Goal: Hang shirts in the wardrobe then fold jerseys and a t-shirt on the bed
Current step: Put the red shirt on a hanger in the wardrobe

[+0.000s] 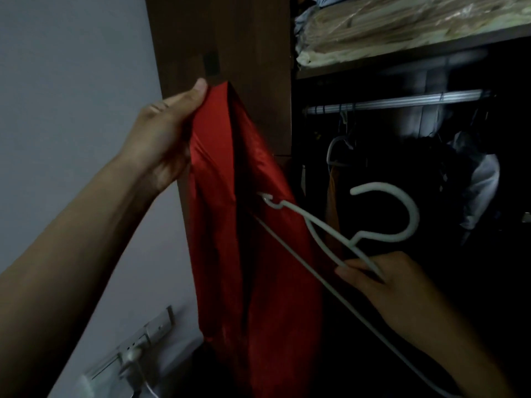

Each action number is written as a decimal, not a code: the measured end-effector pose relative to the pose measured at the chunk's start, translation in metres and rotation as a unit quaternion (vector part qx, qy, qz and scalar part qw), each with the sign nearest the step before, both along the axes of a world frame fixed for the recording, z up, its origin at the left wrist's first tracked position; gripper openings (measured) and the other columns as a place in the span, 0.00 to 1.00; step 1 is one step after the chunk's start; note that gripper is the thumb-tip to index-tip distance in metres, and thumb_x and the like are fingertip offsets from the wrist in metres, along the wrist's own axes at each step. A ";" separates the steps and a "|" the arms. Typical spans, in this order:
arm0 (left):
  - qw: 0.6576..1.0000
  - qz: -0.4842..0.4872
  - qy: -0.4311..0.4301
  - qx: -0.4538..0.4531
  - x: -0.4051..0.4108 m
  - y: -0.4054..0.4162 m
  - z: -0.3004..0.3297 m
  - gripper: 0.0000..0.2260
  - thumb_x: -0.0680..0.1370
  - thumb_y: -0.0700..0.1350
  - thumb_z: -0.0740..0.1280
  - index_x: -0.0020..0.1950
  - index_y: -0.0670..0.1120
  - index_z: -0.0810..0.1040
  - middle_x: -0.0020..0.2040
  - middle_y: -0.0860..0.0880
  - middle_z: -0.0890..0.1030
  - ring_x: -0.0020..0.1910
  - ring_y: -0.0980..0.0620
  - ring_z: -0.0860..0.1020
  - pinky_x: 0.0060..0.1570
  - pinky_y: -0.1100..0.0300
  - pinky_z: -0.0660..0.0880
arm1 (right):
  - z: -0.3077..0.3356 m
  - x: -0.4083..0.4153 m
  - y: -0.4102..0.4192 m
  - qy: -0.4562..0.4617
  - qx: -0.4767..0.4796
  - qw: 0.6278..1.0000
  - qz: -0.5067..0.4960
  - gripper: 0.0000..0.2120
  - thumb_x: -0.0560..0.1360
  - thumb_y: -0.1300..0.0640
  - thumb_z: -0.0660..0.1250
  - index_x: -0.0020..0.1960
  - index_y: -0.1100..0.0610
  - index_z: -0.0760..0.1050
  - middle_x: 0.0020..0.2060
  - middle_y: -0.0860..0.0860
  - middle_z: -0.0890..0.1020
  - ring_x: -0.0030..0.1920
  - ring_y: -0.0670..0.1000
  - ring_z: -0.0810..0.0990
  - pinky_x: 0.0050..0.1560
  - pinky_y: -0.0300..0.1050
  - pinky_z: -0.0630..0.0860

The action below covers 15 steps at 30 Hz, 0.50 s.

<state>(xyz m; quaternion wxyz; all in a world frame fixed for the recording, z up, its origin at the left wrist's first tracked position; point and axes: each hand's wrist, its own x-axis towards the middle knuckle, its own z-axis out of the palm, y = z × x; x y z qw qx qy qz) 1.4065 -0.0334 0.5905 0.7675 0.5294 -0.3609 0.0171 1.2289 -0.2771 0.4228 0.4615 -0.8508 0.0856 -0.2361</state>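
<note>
Head view: left hand (pixel 161 139) fingers pinch red shirt (pixel 244 254), right hand (pixel 393 282) fingers grip white hanger (pixel 382 222) before crowded wardrobe rail (pixel 402 101).

red shirt (pixel 253 254) and hanger (pixel 330 239) in hands

Home bedroom: open wooden wardrobe (pixel 230 38), hanging rail (pixel 402 100) with clothes, shelf of folded linens (pixel 402 27), wall socket (pixel 138 349).
</note>
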 end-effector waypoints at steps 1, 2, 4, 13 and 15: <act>1.000 0.003 -0.003 0.013 0.001 -0.002 0.001 0.12 0.80 0.49 0.68 0.54 0.41 0.84 0.47 0.45 0.85 0.43 0.53 0.82 0.45 0.61 0.81 | 0.002 -0.003 0.001 -0.006 -0.005 1.000 0.001 0.05 0.76 0.47 0.70 0.43 0.45 0.84 0.31 0.41 0.84 0.32 0.39 0.82 0.37 0.42 0.79; 0.999 0.002 -0.006 0.033 0.001 -0.005 0.001 0.12 0.80 0.50 0.69 0.52 0.42 0.85 0.45 0.45 0.83 0.41 0.51 0.80 0.42 0.60 0.80 | 0.005 -0.003 0.003 -0.013 -0.011 1.000 0.006 0.07 0.76 0.47 0.70 0.42 0.45 0.84 0.30 0.43 0.84 0.31 0.41 0.82 0.37 0.44 0.80; 0.998 -0.020 -0.007 0.061 -0.006 -0.020 -0.003 0.13 0.78 0.52 0.71 0.53 0.42 0.84 0.46 0.44 0.80 0.41 0.49 0.75 0.43 0.58 0.74 | 0.013 0.004 0.008 -0.005 -0.013 0.998 0.059 0.11 0.78 0.48 0.68 0.42 0.50 0.85 0.32 0.49 0.85 0.33 0.49 0.84 0.39 0.49 0.82; 0.980 -0.146 0.016 0.130 -0.063 -0.067 -0.033 0.12 0.82 0.45 0.65 0.44 0.40 0.84 0.35 0.46 0.83 0.32 0.56 0.81 0.36 0.66 0.80 | 0.000 0.060 0.011 -0.071 -0.012 0.973 0.218 0.11 0.73 0.57 0.68 0.53 0.46 0.80 0.49 0.38 0.84 0.51 0.31 0.80 0.57 0.30 0.75; 0.972 -0.075 -0.086 0.208 -0.069 -0.051 -0.037 0.14 0.81 0.45 0.66 0.41 0.39 0.83 0.31 0.44 0.81 0.29 0.57 0.79 0.32 0.68 0.75 | -0.010 0.060 0.004 -0.075 0.090 0.973 0.200 0.07 0.71 0.55 0.74 0.49 0.50 0.85 0.49 0.47 0.85 0.47 0.38 0.84 0.49 0.37 0.79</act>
